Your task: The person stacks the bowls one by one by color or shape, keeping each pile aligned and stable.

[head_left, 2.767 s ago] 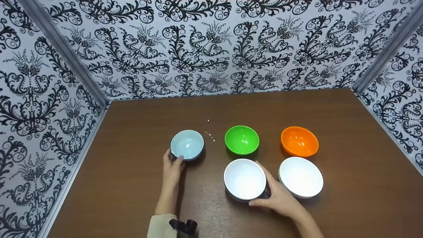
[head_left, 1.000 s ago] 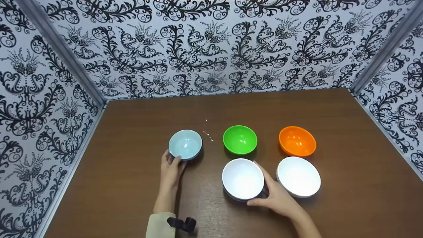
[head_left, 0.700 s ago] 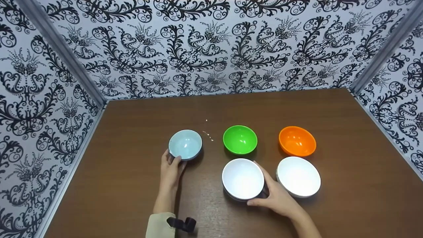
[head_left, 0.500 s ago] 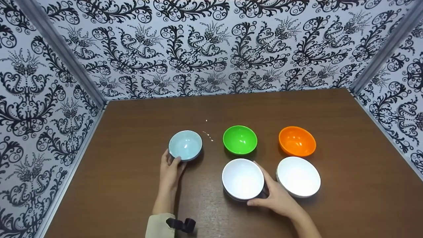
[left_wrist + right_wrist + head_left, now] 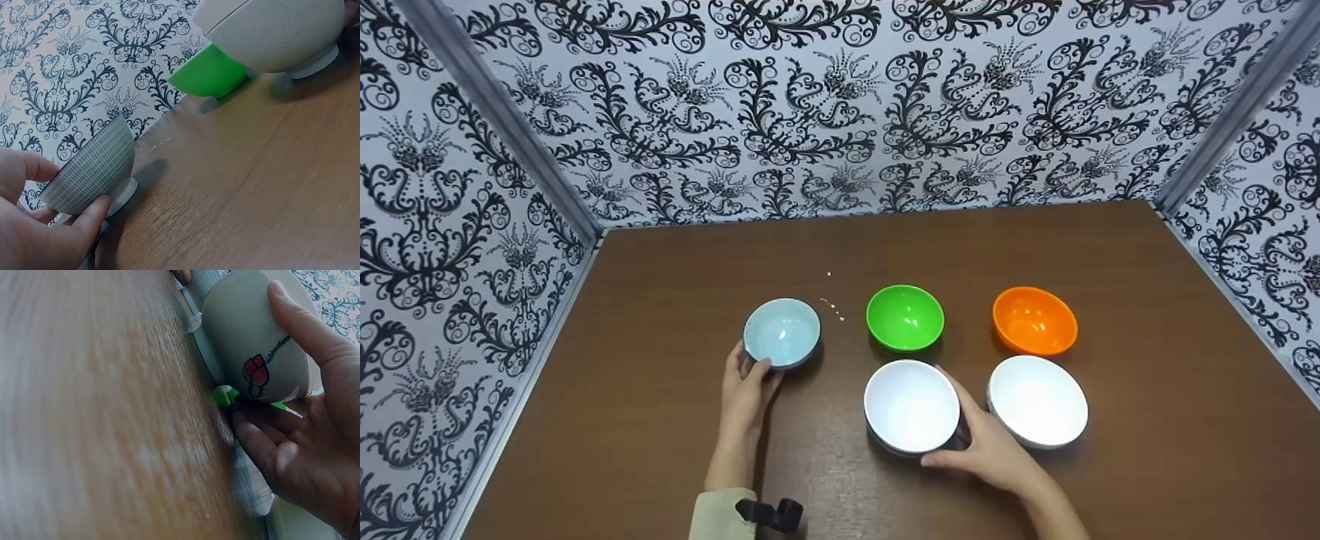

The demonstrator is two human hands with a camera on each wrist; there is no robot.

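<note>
My left hand (image 5: 746, 390) grips a small light blue bowl (image 5: 784, 332) at its near left side, thumb at the rim. In the left wrist view that bowl (image 5: 95, 166) shows a fine dashed pattern outside and a white foot close to the table. A white bowl (image 5: 912, 405) sits in the grasp of my right hand (image 5: 986, 442), which curves round its right side. Below its rim runs a second edge line, like another bowl nested with it. The right wrist view shows a red flower painted on its outer wall (image 5: 236, 337). Both bowls have nothing visible inside.
A green bowl (image 5: 905, 317) stands just behind the white one. Further right are an orange bowl (image 5: 1035, 321) and another white bowl (image 5: 1037, 402), close beside my right hand. Small white specks (image 5: 832, 307) lie on the brown table (image 5: 660, 315). Patterned walls (image 5: 840, 112) enclose it.
My left hand and the light blue bowl have shifted very slightly toward me. The right hand keeps its hold on the white bowl, and the other bowls stay in place.
</note>
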